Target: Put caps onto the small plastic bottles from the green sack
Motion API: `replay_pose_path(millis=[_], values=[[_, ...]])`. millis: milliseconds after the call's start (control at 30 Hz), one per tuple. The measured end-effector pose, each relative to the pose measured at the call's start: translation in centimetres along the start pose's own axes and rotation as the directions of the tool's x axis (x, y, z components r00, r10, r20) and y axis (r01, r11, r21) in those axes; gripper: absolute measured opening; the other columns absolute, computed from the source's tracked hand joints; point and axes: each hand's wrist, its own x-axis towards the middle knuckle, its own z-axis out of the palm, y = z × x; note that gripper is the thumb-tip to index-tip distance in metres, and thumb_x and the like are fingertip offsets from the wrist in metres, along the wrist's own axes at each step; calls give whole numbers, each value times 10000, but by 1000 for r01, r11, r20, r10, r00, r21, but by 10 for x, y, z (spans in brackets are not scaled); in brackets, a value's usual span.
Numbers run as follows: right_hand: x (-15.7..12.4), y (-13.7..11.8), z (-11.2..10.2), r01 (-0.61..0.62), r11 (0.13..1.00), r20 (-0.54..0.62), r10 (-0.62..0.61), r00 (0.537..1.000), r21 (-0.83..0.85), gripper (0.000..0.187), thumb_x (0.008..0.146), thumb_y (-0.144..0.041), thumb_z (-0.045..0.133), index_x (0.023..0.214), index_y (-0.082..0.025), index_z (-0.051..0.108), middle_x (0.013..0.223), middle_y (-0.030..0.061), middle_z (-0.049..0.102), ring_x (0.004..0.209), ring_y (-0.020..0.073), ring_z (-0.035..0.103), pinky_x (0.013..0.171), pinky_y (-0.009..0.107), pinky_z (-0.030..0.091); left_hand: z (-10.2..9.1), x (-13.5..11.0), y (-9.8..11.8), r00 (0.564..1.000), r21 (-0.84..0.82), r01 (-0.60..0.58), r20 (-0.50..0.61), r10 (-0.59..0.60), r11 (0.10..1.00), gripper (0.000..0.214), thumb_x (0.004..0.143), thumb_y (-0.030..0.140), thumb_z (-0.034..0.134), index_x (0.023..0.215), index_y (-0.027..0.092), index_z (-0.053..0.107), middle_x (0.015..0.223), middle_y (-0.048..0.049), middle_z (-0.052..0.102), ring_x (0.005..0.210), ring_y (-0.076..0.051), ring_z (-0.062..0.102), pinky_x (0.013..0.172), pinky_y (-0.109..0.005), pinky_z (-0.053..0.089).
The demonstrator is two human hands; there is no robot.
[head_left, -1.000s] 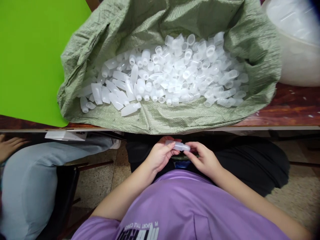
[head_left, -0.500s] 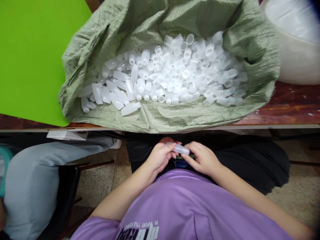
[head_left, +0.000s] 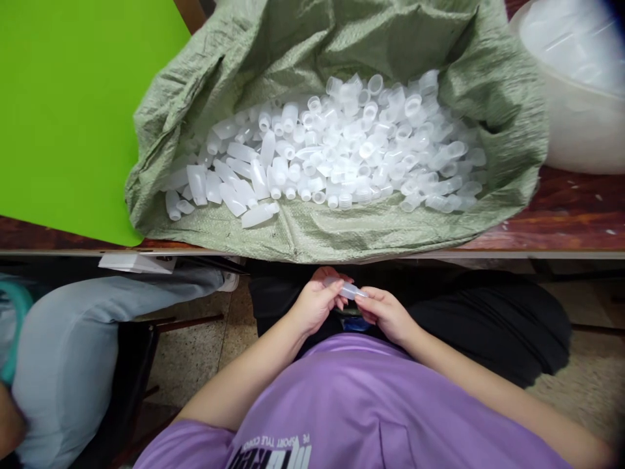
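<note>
Low over my lap, my left hand (head_left: 315, 303) is closed around a small translucent plastic bottle (head_left: 347, 290), its thumb lying along the top. The bottle lies sideways with its narrow end toward my right hand (head_left: 385, 312), whose thumb and fingers are closed at that tip. Those fingers partly cover the end, so I cannot tell whether a cap sits on it. In front of both hands, on the table, a pale green woven sack (head_left: 293, 244) lies open with many similar small bottles and caps (head_left: 263, 215) heaped inside.
A bright green board (head_left: 68, 117) covers the table's left side. At the right stands a white tub (head_left: 576, 130) with translucent contents. The table edge (head_left: 537, 255) runs between sack and lap. A person's leg in light jeans (head_left: 73, 339) and a teal container (head_left: 19, 306) are at the left.
My right hand's fingers have drawn together and closed at the bottle's end, where a wider tip showed before. My left hand keeps its hold. The view has shifted slightly.
</note>
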Motion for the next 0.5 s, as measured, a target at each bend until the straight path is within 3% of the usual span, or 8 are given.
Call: replay_pose_path(millis=[133, 233, 300, 333, 400, 433, 467, 500], values=[[5, -4, -24, -114, 971, -78, 100, 992, -209, 452, 718, -508, 592, 987, -145, 571, 671, 22, 588, 495, 118, 497, 461, 240, 357, 0, 14, -3, 987, 205, -19, -152, 51, 979, 461, 652, 247, 731, 1035, 187, 482, 1017, -79, 645, 721, -145, 627, 583, -241, 474], [-7, -29, -52, -115, 871, 25, 144, 989, -478, 357, 776, -456, 554, 997, -180, 604, 717, 38, 638, 587, 158, 579, 531, 266, 420, -3, 10, 14, 1000, 402, 31, -14, -27, 915, 503, 613, 237, 757, 1070, 200, 550, 1075, -87, 638, 854, -189, 633, 679, -264, 488], [-20, -54, -70, 92, 864, 194, 6, 981, -494, 248, 844, -421, 479, 875, -232, 637, 773, 21, 654, 664, 150, 605, 591, 257, 459, -4, -1, 39, 984, 574, 11, 137, -110, 819, 434, 613, 230, 752, 1026, 192, 623, 1048, -93, 654, 861, -205, 635, 705, -269, 483], [-25, -68, -79, 200, 847, 191, -120, 974, -492, 226, 858, -396, 470, 845, -243, 636, 777, 15, 652, 679, 141, 606, 611, 249, 468, -3, -9, 54, 964, 657, -41, 224, -143, 753, 388, 634, 229, 735, 1010, 193, 648, 1024, -92, 665, 882, -213, 630, 727, -277, 480], [-30, -95, -95, 336, 719, -10, -431, 902, -608, 167, 855, -352, 496, 846, -242, 622, 774, 23, 641, 697, 140, 599, 641, 251, 471, -2, -25, 87, 908, 749, -160, 368, -203, 643, 284, 711, 227, 668, 993, 197, 672, 936, -81, 686, 838, -205, 633, 755, -290, 472], [-29, -106, -102, 307, 623, -125, -551, 825, -720, 146, 850, -331, 508, 867, -231, 614, 791, 36, 635, 728, 149, 596, 673, 262, 468, -1, -32, 103, 910, 766, -218, 384, -158, 604, 241, 734, 232, 645, 969, 193, 683, 911, -80, 686, 816, -198, 630, 759, -286, 468], [-25, -114, -110, 222, 518, -192, -630, 753, -826, 148, 848, -317, 510, 887, -214, 610, 813, 54, 629, 772, 167, 594, 702, 281, 463, -2, -36, 118, 931, 770, -280, 364, -33, 573, 207, 748, 241, 631, 940, 187, 687, 890, -79, 680, 812, -195, 625, 764, -280, 465], [-18, -120, -117, 112, 414, -215, -664, 716, -904, 167, 845, -313, 509, 912, -196, 608, 844, 75, 624, 808, 189, 591, 716, 301, 457, -5, -39, 132, 942, 786, -334, 300, 152, 520, 210, 760, 246, 617, 952, 185, 675, 901, -77, 669, 821, -193, 618, 780, -282, 462]])
